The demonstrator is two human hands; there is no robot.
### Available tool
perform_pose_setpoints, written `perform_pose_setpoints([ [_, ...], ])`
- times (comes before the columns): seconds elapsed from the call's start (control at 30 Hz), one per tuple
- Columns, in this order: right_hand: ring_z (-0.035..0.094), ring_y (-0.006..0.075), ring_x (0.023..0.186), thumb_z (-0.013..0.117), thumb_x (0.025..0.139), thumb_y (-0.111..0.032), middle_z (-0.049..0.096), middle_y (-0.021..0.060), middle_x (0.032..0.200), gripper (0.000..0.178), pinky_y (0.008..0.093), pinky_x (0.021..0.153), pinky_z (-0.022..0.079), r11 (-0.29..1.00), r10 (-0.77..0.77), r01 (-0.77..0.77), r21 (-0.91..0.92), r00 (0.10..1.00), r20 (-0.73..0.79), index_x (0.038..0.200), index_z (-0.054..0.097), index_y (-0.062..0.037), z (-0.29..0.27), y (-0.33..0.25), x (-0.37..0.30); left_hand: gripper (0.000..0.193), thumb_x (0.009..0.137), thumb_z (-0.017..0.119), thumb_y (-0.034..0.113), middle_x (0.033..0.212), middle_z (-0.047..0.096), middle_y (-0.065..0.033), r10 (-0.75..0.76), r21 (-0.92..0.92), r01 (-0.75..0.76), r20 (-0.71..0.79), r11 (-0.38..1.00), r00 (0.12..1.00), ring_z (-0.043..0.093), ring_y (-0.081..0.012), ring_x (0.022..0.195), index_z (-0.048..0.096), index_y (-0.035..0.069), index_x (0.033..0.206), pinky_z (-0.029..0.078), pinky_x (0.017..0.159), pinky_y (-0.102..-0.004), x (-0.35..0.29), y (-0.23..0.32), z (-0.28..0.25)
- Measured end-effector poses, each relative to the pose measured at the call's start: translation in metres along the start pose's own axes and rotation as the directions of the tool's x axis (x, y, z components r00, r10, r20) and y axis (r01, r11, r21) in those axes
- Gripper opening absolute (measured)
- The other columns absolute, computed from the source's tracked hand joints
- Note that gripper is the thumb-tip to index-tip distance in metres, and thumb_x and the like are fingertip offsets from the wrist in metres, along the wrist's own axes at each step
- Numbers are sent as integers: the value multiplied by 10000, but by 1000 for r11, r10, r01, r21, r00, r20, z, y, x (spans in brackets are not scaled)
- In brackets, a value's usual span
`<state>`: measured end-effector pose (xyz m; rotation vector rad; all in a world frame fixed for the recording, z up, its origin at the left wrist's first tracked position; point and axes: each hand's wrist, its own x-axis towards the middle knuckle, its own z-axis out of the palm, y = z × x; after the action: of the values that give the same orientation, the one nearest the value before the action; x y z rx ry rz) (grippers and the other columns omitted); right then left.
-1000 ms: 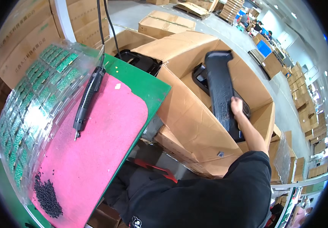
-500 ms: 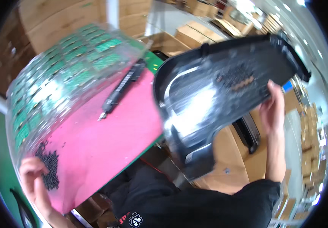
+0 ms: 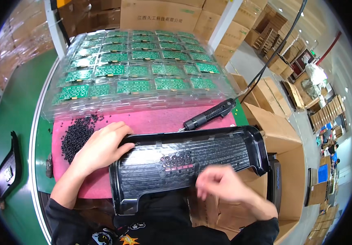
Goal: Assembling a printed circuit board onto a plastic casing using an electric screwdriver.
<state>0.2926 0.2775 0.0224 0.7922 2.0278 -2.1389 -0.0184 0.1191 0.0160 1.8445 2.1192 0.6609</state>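
Observation:
A black plastic cover [image 3: 221,153] lies across the near edge of the pink mat, its hollow side up, with a group of small openings near its middle. At its far left corner my left hand [image 3: 104,145] grips the rim, thumb on the inner side and fingers beyond the edge. My right hand [image 3: 223,183] is over the cover's near edge, fingers bent and smeared by motion; whether they hold anything is unclear. Left of the cover is a heap of small black screws [image 3: 76,139]. Beyond the cover rests a black electric screwdriver [image 3: 210,114].
Stacked clear trays [image 3: 143,104] with green circuit boards fill the far side of the pink mat [image 3: 155,116]. An open cardboard box [image 3: 292,163] stands at the right, with another black part [image 3: 274,179] beside the cover. A curved black part [image 3: 11,171] lies on the green surface at left.
The cover has come down from the raised, tilted hold of my right hand onto the mat's near edge. My left hand has moved from beside the screws to its corner; my right has let go.

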Motion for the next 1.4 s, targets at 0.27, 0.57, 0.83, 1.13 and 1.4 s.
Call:
perform_pose_setpoints([
  [0.27,509,344,1199,607,931,-251,582,132,1288,272,448,1016,419,268,-806,-84,-960,525,-271,1127,618,-63,-151,-73,142,177,836,623,18,950,594,-146,59,-60,-70,-182,996,982,589,-363,964,589,12,1010,484,815,-445,-4,5,11],
  [0.57,429,369,1301,521,973,-348,502,148,1401,325,514,1069,346,206,-764,-96,-974,606,-221,1127,626,-81,-167,-73,201,182,806,625,-11,935,594,-158,15,-38,-24,-203,999,979,581,-381,950,578,6,981,463,828,-452,-15,-19,-2],
  [0.83,348,315,1385,456,1005,-359,460,104,1466,443,496,1137,253,233,-633,-190,-954,715,-297,1290,587,-46,-158,-76,203,179,790,615,-47,923,584,-147,-8,-22,5,-179,1000,984,575,-371,949,548,5,947,460,823,-448,-15,-25,-8],
  [1.13,639,192,1037,625,937,-117,687,104,1169,220,286,921,480,338,-941,420,-842,178,-289,1111,701,-5,-95,-104,173,285,812,716,62,1049,591,-141,-30,-137,-9,-281,991,959,599,-334,1014,607,9,1071,491,876,-387,-13,-23,-10],
  [1.4,608,67,727,561,856,6,707,52,856,222,213,653,499,842,-537,536,-56,843,-13,983,742,30,18,-97,137,934,646,893,274,1357,554,-164,302,-147,-437,-531,887,792,600,-244,982,439,17,1421,517,809,-343,-10,-8,0],
])
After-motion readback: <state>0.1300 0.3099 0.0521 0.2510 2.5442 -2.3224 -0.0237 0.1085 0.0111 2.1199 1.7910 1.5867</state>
